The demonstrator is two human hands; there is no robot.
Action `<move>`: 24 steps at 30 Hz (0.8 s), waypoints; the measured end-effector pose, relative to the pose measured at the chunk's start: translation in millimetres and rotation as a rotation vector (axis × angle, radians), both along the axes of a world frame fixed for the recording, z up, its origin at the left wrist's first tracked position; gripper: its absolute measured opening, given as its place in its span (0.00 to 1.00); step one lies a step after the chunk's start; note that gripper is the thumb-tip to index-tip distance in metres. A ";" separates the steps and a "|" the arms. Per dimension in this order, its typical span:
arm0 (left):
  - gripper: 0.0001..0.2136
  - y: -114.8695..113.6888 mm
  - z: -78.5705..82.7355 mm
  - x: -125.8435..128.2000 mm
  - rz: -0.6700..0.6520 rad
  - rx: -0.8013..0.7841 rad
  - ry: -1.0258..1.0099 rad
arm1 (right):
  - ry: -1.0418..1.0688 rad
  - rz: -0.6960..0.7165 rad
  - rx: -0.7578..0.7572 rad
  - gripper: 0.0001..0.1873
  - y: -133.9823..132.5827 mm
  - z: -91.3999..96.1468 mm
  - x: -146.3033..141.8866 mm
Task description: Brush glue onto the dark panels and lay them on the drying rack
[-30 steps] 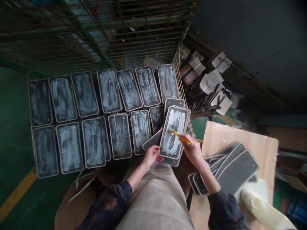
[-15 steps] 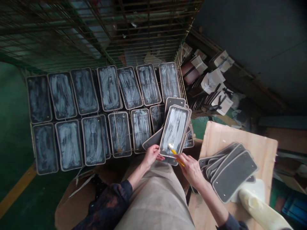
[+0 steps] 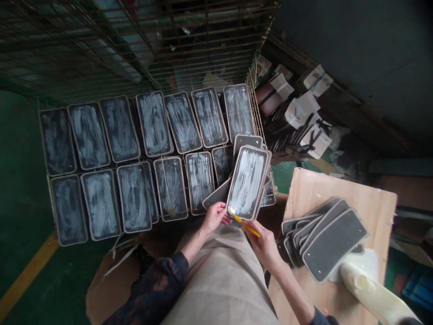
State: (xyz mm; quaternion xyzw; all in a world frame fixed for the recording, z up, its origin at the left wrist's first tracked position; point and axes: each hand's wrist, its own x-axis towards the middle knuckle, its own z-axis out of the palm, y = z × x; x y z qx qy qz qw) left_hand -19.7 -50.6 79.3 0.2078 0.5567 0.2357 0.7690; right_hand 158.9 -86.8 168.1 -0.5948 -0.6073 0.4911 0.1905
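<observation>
My left hand [image 3: 214, 217] grips the near left corner of a stack of dark rounded panels [image 3: 246, 183]; the top one is smeared with white paste. My right hand [image 3: 264, 243] is closed on a yellow-handled brush [image 3: 244, 223], its bristle tip touching the near left corner of the top panel, right beside my left fingers. Both arms wear dark sleeves, and my lap in beige cloth lies below the hands.
Several paste-coated panels [image 3: 154, 124] lie in two rows on a wire rack [image 3: 162, 54]. A fanned pile of uncoated grey panels [image 3: 333, 239] rests on a wooden board [image 3: 341, 194] at right, with a cream roll [image 3: 372, 293] near it. White-wrapped bundles [image 3: 301, 113] lie behind. Green floor at left.
My right hand drew the brush down the top panel, from its middle to the near left corner. My left hand kept its grip on the stack.
</observation>
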 end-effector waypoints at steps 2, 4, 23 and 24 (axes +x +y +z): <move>0.13 -0.8 -0.8 0.0 -0.003 0.007 -0.004 | 0.020 0.008 -0.018 0.09 -0.8 1.7 4.2; 0.13 -1.7 -1.6 0.3 -0.009 0.014 -0.004 | 0.019 0.004 -0.032 0.09 0.7 3.5 11.2; 0.23 5.2 2.7 -3.2 -0.022 0.067 -0.091 | -0.234 -0.264 0.332 0.13 28.8 31.9 48.6; 0.24 5.7 4.5 -4.2 -0.021 0.073 -0.109 | -0.240 -0.283 0.369 0.13 33.4 34.2 50.1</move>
